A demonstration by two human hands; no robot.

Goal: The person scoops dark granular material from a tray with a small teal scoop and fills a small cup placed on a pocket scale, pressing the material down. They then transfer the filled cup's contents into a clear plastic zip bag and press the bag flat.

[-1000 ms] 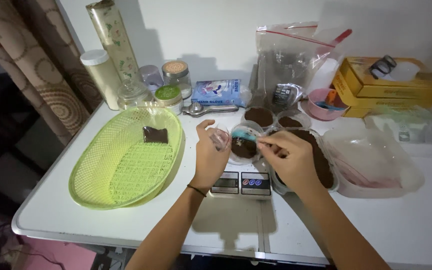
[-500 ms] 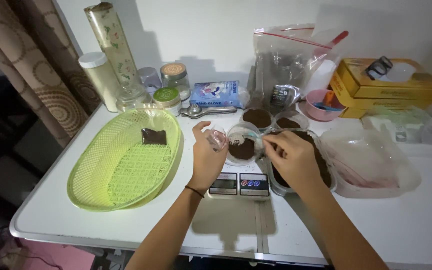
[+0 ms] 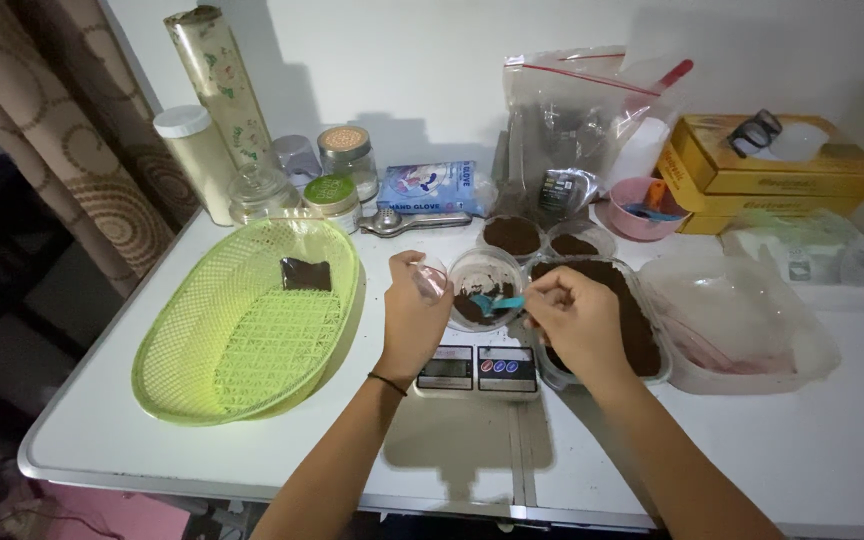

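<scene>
My right hand (image 3: 577,320) pinches a blue scoop (image 3: 501,302) over the brown powder in the clear cup (image 3: 485,285), which sits on the scale (image 3: 474,368). My left hand (image 3: 412,315) is closed on a small clear lid (image 3: 430,280) just left of the cup. Left of the scale a green mesh basket (image 3: 212,380) reaches toward the table edge (image 3: 52,440); bare white tabletop lies in front. Right of the cup stands a powder tub (image 3: 642,335); behind it, a blue packet (image 3: 430,187) and yellow boxes (image 3: 767,175).

Woven green plastic basket (image 3: 252,330), clear glossy plastic cup (image 3: 485,285), matt brown powder, smooth white tabletop (image 3: 802,440)
</scene>
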